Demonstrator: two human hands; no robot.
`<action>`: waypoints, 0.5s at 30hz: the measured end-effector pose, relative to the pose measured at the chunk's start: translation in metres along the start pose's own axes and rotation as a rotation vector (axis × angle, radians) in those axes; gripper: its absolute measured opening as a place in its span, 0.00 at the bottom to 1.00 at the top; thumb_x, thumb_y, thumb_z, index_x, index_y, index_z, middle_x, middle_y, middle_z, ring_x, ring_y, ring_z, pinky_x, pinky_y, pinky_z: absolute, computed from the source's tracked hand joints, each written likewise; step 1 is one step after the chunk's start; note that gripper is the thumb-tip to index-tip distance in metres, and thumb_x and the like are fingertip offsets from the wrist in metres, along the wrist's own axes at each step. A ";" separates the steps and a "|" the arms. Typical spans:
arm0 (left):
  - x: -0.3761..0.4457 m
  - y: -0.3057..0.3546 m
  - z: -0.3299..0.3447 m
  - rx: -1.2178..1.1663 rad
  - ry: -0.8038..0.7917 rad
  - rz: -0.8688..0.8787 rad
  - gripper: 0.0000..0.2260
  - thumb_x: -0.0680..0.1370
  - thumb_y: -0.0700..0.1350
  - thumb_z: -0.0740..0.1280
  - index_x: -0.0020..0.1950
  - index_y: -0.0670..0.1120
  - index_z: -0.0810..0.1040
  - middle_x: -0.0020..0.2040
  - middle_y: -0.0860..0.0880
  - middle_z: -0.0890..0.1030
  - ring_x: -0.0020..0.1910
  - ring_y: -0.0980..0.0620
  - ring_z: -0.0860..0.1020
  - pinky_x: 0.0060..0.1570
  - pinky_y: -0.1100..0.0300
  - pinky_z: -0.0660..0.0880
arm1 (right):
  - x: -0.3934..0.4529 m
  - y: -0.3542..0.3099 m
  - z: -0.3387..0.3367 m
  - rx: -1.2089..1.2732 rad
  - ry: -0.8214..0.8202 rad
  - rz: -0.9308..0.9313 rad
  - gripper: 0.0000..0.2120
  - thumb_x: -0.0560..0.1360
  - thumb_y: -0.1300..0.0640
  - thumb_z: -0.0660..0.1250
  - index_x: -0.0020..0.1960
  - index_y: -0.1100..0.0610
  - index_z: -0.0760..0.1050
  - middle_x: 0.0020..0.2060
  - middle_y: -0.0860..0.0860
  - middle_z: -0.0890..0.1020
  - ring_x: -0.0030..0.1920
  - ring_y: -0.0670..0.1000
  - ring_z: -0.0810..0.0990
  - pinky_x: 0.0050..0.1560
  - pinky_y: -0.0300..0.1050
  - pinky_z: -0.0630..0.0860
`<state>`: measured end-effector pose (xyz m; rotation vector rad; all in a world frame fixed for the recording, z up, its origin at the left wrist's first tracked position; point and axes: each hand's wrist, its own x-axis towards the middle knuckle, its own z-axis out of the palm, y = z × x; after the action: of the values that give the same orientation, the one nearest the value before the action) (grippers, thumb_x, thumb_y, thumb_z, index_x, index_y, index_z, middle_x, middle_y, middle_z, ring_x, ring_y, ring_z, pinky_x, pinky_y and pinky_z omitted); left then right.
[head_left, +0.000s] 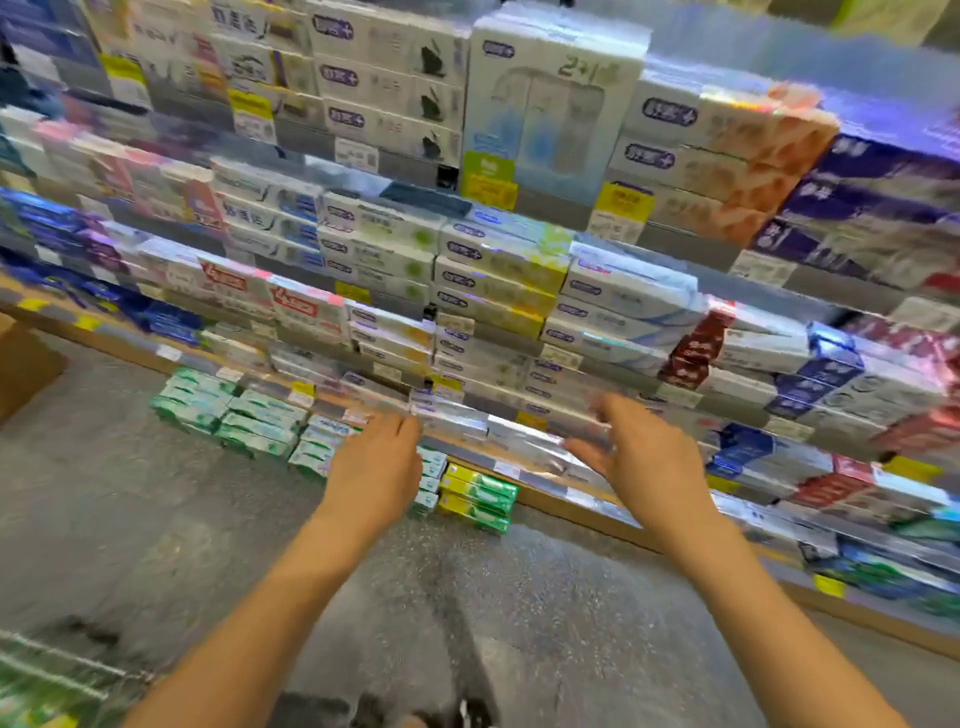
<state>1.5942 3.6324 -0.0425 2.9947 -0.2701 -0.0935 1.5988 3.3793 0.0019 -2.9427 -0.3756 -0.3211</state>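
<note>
I face store shelves packed with toothpaste boxes; the picture is blurred by motion. My left hand (374, 462) reaches toward the front of a low shelf, fingers extended, beside silver boxes (457, 423) lying along the shelf edge. My right hand (634, 447) is stretched out to the right of those boxes, fingers spread and loosely bent, holding nothing. Whether either hand touches a box cannot be told through the blur.
Green boxes (228, 410) and yellow-green boxes (478, 493) are stacked on the lowest level near the grey floor (156, 519). A tall white pack (550, 98) stands on an upper shelf. A brown carton (21, 364) sits at far left.
</note>
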 end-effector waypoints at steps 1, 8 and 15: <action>0.012 0.005 0.009 0.003 -0.007 -0.009 0.13 0.73 0.40 0.70 0.57 0.39 0.77 0.50 0.41 0.79 0.45 0.41 0.78 0.36 0.51 0.74 | 0.001 0.010 0.006 -0.006 -0.026 0.027 0.21 0.68 0.45 0.74 0.52 0.59 0.77 0.40 0.55 0.82 0.38 0.58 0.82 0.27 0.46 0.72; 0.100 0.013 0.089 0.066 -0.177 0.066 0.15 0.79 0.45 0.61 0.65 0.43 0.70 0.61 0.44 0.74 0.61 0.43 0.72 0.56 0.51 0.68 | 0.013 0.073 0.078 -0.055 -0.084 0.151 0.21 0.58 0.49 0.82 0.42 0.57 0.77 0.30 0.52 0.80 0.29 0.55 0.79 0.20 0.43 0.70; 0.166 0.014 0.232 0.117 -0.325 0.171 0.31 0.76 0.42 0.66 0.76 0.45 0.57 0.74 0.40 0.61 0.73 0.41 0.61 0.69 0.47 0.61 | 0.025 0.115 0.229 0.129 -0.269 0.208 0.27 0.58 0.58 0.82 0.54 0.64 0.77 0.44 0.60 0.82 0.44 0.64 0.81 0.39 0.55 0.79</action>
<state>1.7379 3.5586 -0.2785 3.0436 -0.5828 -0.5661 1.6969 3.3163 -0.2279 -2.8663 -0.1129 0.1224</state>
